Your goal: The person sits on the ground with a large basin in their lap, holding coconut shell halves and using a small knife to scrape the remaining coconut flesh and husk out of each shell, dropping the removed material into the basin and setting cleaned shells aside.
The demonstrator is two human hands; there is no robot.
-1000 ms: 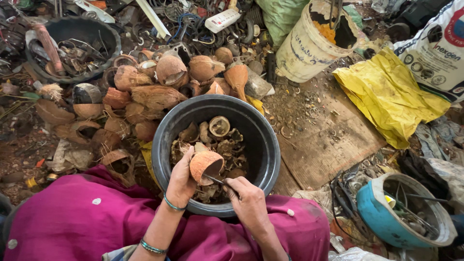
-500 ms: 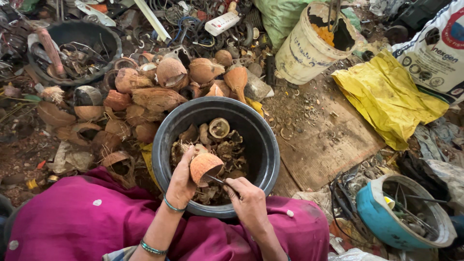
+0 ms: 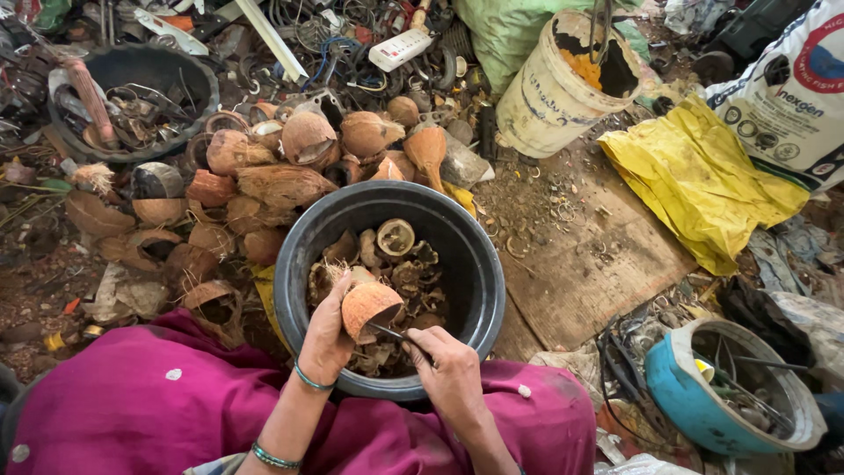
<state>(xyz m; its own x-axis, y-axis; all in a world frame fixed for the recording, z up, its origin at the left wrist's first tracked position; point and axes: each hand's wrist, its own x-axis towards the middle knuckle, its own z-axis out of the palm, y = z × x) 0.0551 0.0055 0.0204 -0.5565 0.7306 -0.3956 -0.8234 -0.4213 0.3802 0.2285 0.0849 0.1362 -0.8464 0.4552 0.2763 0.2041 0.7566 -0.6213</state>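
My left hand (image 3: 328, 336) grips a brown half coconut shell (image 3: 369, 306), its rounded outside turned up, over a black round tub (image 3: 299, 273). My right hand (image 3: 449, 374) holds a thin dark blade (image 3: 397, 334) whose tip lies against the lower edge of the shell. The tub holds several pieces of coconut shell and husk (image 3: 407, 274). Both forearms come up from the bottom of the head view, over a magenta cloth (image 3: 158, 405) across my lap.
A heap of coconuts and husks (image 3: 281, 163) lies behind the tub. A second black tub (image 3: 132, 97) with metal scraps stands far left, a cream bucket (image 3: 554, 88) far right, a yellow sheet (image 3: 699, 176) on a board, a blue bowl (image 3: 681, 400) at lower right.
The hands, shell and blade stay almost where they were over the tub; only a slight shift of the shell in my left hand shows.
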